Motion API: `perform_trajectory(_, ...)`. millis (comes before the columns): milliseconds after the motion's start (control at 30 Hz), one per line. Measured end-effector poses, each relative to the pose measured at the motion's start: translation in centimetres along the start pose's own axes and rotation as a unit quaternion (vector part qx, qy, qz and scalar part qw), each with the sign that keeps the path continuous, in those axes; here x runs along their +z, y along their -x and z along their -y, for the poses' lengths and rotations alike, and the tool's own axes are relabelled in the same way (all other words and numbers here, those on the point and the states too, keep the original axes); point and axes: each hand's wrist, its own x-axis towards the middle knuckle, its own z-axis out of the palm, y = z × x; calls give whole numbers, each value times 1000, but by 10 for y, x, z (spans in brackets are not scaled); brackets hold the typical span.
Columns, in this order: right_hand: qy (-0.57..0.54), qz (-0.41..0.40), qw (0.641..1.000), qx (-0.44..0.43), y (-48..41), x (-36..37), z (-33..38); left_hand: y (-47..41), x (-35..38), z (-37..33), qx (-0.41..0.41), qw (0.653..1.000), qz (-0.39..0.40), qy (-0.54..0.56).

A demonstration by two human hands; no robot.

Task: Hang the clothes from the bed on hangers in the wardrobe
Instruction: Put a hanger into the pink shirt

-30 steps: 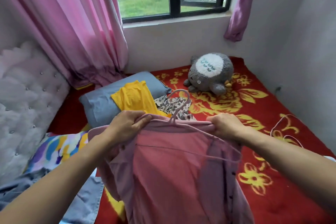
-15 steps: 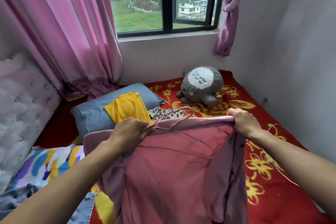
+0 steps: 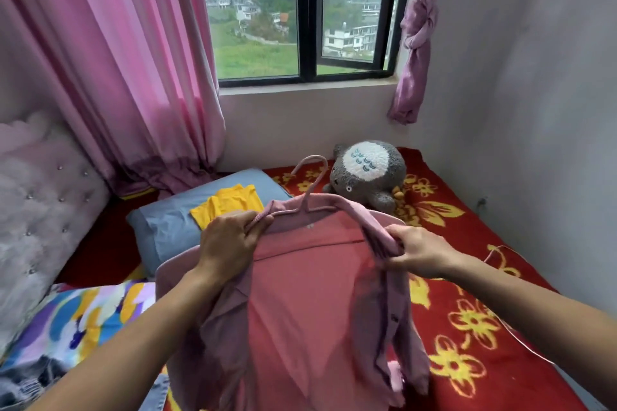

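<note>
Your left hand (image 3: 230,243) grips the left shoulder of the pink shirt (image 3: 300,310), fingers curled round the ribbed collar edge where it meets the pink hanger (image 3: 303,208). Your right hand (image 3: 422,252) pinches the bunched fabric of the other shoulder, lower down and off to the side. A second ago both hands sat close together at the collar with the hanger lying flat. Half a second ago your right hand was stretching that shoulder wide. Now the shoulder is draped over the hanger's right arm, the hook stands up clear of the neckline, and the whole shirt hangs raised in front of you above the bed (image 3: 467,277). That suggests the shirt is seated on its hanger, or nearly so, since the right side looks rumpled and may want smoothing before you carry it off. The wardrobe is not in view. Behind the shirt, a yellow top (image 3: 230,205) lies on the grey-blue pillow (image 3: 167,230), apparently yet to be hung.
</note>
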Motion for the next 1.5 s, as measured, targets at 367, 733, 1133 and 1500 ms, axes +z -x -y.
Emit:
perform_trajectory(367,-307,-127,910,-249,-19,-46,119,-6,-24,1,-26,997,16,65)
perform_trajectory(733,-318,-195,898,-233,-37,-77,154,-6,-65,-23,-112,989,96,30)
perform_trajectory(1133,-343,-212,864,-302,11,-150,159,-50,-103,-59,16,997,42,57)
perform_trajectory(1500,70,-287,936,-191,-4,-87,105,-14,-149,-49,-258,937,-20,235)
